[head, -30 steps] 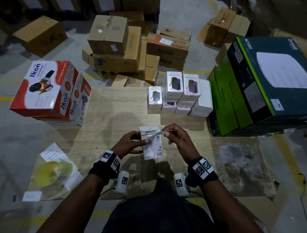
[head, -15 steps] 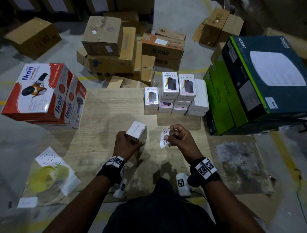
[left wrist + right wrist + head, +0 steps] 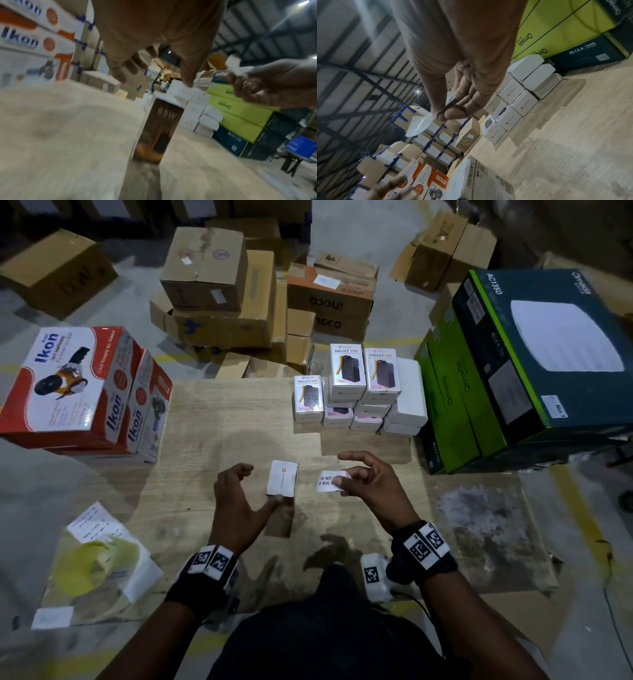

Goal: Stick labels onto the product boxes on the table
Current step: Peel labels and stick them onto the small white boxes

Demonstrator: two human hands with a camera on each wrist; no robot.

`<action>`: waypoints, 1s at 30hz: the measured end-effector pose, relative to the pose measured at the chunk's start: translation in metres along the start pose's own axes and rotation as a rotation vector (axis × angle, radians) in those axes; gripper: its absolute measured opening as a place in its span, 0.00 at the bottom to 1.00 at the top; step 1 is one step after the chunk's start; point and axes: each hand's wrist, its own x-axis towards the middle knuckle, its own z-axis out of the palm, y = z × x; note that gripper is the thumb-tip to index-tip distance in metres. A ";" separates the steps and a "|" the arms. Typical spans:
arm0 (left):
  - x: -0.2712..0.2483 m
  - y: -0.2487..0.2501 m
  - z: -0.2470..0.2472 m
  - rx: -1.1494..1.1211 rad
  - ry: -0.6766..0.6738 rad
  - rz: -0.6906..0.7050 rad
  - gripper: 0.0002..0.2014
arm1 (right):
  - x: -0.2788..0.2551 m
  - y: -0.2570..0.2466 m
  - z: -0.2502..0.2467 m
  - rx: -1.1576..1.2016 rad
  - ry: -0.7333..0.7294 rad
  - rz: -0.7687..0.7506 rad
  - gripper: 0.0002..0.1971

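Label (image 3: 331, 481) (printed "DO NOT…") sits pinched in the right hand (image 3: 368, 484); the small white box (image 3: 282, 483) stands on the table (image 3: 212, 446), the loose-fingered left hand (image 3: 239, 501) thumb-touching it.

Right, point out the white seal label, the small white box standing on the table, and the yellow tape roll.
White seal label (image 3: 330, 481), head view: its printed face.
Small white box (image 3: 283, 483), head view: its top face.
Yellow tape roll (image 3: 89, 566), head view: its rim.

Both forearms reach forward side by side, each wrist wrapped in a black band. The left hand (image 3: 239, 501) hangs loosely curled, thumb stretched out sideways. The right hand (image 3: 368, 484) pinches between thumb and fingers.
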 end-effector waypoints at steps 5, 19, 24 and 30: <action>0.017 0.056 -0.015 -0.346 -0.276 -0.129 0.12 | 0.008 0.004 0.023 -0.024 -0.034 0.006 0.09; 0.034 0.027 -0.008 -0.447 -0.302 -0.296 0.02 | 0.018 0.028 0.046 -0.022 0.127 0.066 0.09; 0.048 0.024 -0.003 -0.322 -0.296 -0.289 0.03 | 0.025 0.043 0.052 -0.006 0.235 0.096 0.09; 0.064 0.012 0.002 -0.149 -0.282 -0.343 0.05 | 0.037 0.066 0.059 -0.035 0.354 0.220 0.12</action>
